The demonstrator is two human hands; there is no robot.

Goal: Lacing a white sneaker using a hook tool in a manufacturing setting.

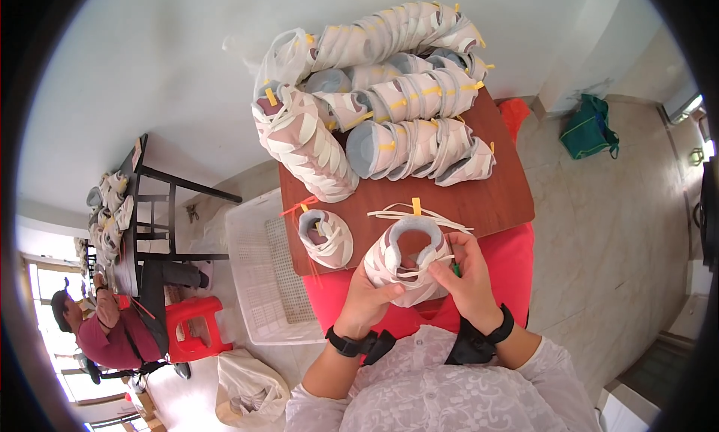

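A pink and white shoe upper with a grey lining and a yellow tab is held just over the near edge of the brown table. My left hand is closed on its left side, thumb on the front. At the upper's right side, my right hand pinches a white shoelace near the eyelets. A small green piece shows between the right fingers; its kind is unclear. Loose white laces lie behind the held upper. To the left stands another laced upper.
Rows of nested shoe uppers cover the back of the table. Orange-red strings lie at its left edge. A white plastic crate is beside it. Further left, a co-worker sits near a red stool. A green bag rests on the floor.
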